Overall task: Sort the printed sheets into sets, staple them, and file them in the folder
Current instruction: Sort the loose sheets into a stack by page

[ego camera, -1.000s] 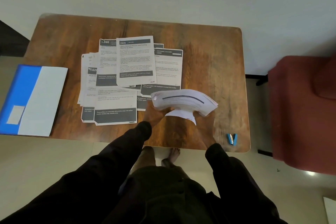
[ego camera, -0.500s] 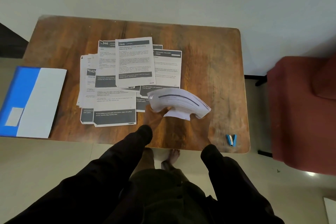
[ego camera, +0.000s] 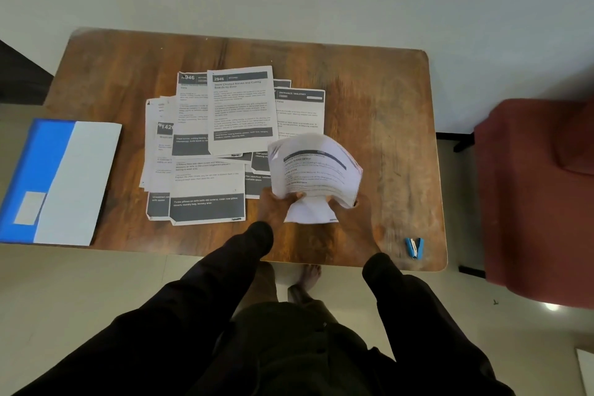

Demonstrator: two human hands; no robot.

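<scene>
Looking down from the head view, a bundle of white printed sheets (ego camera: 316, 167) is lifted just right of the frame's centre, curled into an arch and blurred, with its printed face up. The left hand (ego camera: 273, 207) reaches out of a black sleeve (ego camera: 225, 267) and closes its grip on the bundle's lower left edge, a fingertip showing over the paper. The right hand (ego camera: 361, 219) comes up from the lower right and grips the lower right edge. It is dark against the wood, so how its fingers lie is hard to make out. Most of the bundle rises above and beyond both grips, towards the top of the frame, while one loose white flap hangs below them.

Left of the bundle, a spread of overlapping printed sheets with dark grey bands (ego camera: 205, 145) lies flat across the middle of the brown wooden desk (ego camera: 369, 90). The bundle's upper left corner overlaps the spread in the picture. A flat blue and white folder (ego camera: 64, 180) lies closed at the desk's left edge, well apart from the hands. A small blue stapler (ego camera: 414, 247) sits near the desk's lower right corner. A dark red armchair (ego camera: 540, 186) stands at the right edge of the frame.
</scene>
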